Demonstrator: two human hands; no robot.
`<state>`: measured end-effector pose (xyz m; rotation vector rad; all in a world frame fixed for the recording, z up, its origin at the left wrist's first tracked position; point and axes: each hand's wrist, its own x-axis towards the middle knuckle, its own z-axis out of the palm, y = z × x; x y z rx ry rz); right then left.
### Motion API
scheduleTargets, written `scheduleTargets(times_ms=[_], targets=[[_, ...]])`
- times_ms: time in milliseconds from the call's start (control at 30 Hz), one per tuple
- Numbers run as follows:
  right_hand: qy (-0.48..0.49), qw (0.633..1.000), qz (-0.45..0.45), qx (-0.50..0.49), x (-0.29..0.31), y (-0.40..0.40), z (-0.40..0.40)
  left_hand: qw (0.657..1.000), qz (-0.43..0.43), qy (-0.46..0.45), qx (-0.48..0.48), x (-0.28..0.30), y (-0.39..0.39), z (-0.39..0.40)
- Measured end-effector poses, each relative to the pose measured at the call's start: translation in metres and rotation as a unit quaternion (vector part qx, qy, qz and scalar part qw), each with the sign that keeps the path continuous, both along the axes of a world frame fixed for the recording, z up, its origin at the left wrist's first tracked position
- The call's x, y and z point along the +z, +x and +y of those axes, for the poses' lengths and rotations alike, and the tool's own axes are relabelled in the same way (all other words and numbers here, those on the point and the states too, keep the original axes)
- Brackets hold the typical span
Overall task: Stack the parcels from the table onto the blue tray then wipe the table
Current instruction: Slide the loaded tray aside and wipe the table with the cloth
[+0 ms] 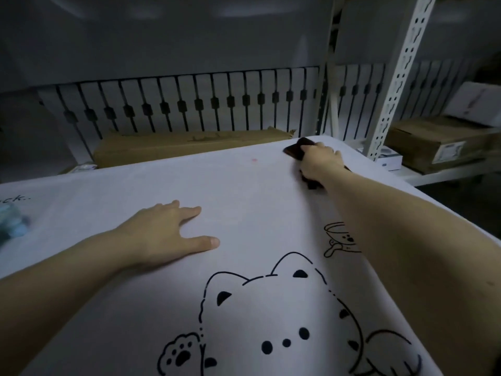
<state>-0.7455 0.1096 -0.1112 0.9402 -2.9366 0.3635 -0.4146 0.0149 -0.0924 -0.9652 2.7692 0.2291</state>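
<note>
Table filled most of the view, covered by a pale cloth printed with a black-outlined cartoon cat at its near end and a small bowl drawing toward its right edge. No parcels showed on it, and the blue tray was out of sight, so the stacking looked finished and the wiping was the step in hand. At the table's far right corner the right hand gripped a dark wiping cloth, fingers curled round it and pressing it down. The left hand lay flat on the table's middle, fingers straight and holding nothing, probably pinning the covering. That covering looked soft and light, likely to ruck under a hard stroke, so bracing it made sense. The rag looked limp and was best bunched in the palm. A faint pink spot sat near the table's far edge. Behind the table lay a long cardboard box below a dark railing. To the table's right stood a metal shelf upright with boxes on the shelf. The room was dim.
</note>
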Motion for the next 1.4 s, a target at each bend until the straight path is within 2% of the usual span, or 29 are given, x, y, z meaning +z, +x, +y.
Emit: scheduleTargets(times_ms=[133,367,467,567,633,733,800,900,967,1000,1033,1067,1167,1233,1300,1400], targets=[[-0.001,0.998,-0.007,-0.056,-0.002,-0.018,0.051,1.000,0.009,0.006,-0.001,0.000,0.001,0.003],[-0.012,0.994,-0.011,-0.104,-0.005,0.004,0.124,0.999,0.043,0.003,0.008,-0.008,0.008,0.009],[-0.020,0.992,-0.024,-0.124,-0.004,0.024,0.134,0.996,0.084,0.020,0.019,-0.011,0.019,0.016],[-0.033,0.993,-0.038,-0.104,-0.001,0.054,0.124,0.994,0.101,0.017,0.025,-0.009,0.045,0.022],[-0.045,0.997,-0.053,-0.041,0.001,0.084,0.100,0.991,0.121,0.038,0.051,-0.007,0.065,0.025],[-0.055,0.984,-0.058,0.160,0.000,0.160,0.048,0.964,0.215,0.101,0.121,-0.003,0.089,0.028],[-0.054,0.950,-0.053,0.304,-0.005,0.230,0.019,0.940,0.273,0.111,0.171,0.001,0.103,0.033],[-0.060,0.871,-0.066,0.482,-0.013,0.328,0.013,0.929,0.285,0.084,0.219,0.004,0.122,0.038],[-0.064,0.828,-0.086,0.551,-0.016,0.349,0.035,0.930,0.270,0.093,0.229,0.003,0.133,0.044],[-0.063,0.819,-0.093,0.563,-0.017,0.340,0.047,0.936,0.254,0.100,0.224,0.001,0.138,0.046],[-0.062,0.825,-0.095,0.553,-0.015,0.325,0.061,0.944,0.232,0.104,0.212,-0.001,0.143,0.051],[-0.061,0.847,-0.097,0.519,-0.014,0.303,0.076,0.953,0.204,0.106,0.198,-0.003,0.146,0.055],[-0.079,0.943,-0.086,0.310,-0.008,0.227,0.136,0.976,0.138,0.086,0.147,-0.008,0.154,0.075],[-0.088,0.982,-0.058,0.156,-0.003,0.187,0.187,0.982,0.126,0.074,0.122,-0.011,0.158,0.087],[-0.064,0.997,-0.038,0.007,0.001,0.166,0.235,0.986,0.115,0.064,0.100,-0.014,0.163,0.096],[-0.018,0.989,-0.038,-0.139,0.000,0.168,0.273,0.990,0.105,0.054,0.077,-0.020,0.178,0.102]])
